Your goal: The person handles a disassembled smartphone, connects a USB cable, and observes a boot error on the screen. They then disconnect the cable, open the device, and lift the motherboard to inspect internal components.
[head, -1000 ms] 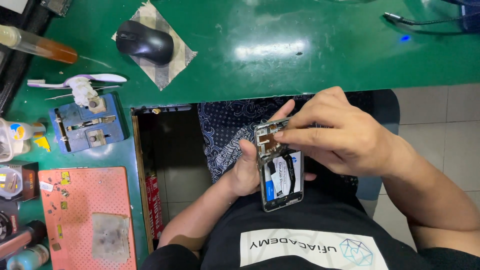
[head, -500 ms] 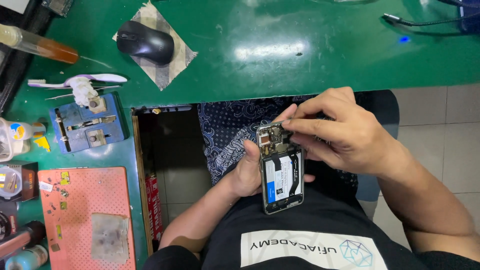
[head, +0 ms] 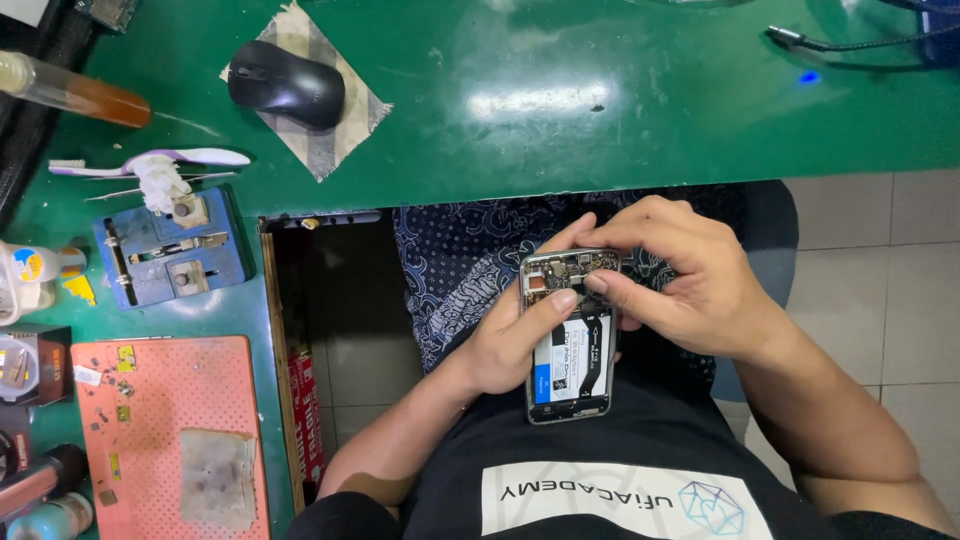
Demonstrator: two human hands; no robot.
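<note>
An opened smartphone with its back cover off lies in my lap, showing the battery and the circuit board at its top end. My left hand cradles it from underneath, thumb pressed on the board near the top. My right hand curls over the phone's upper end, with fingertips pinching at the board next to the left thumb. Whatever small part sits under the fingertips is hidden.
A green desk spans the top. On it lie a black mouse on a cloth patch, a blue board holder, a toothbrush, an orange work mat and a cable at far right.
The phone has shifted slightly down and right in my lap. My right hand's fingers have closed in over the phone's top end, and my left thumb now presses on the board.
</note>
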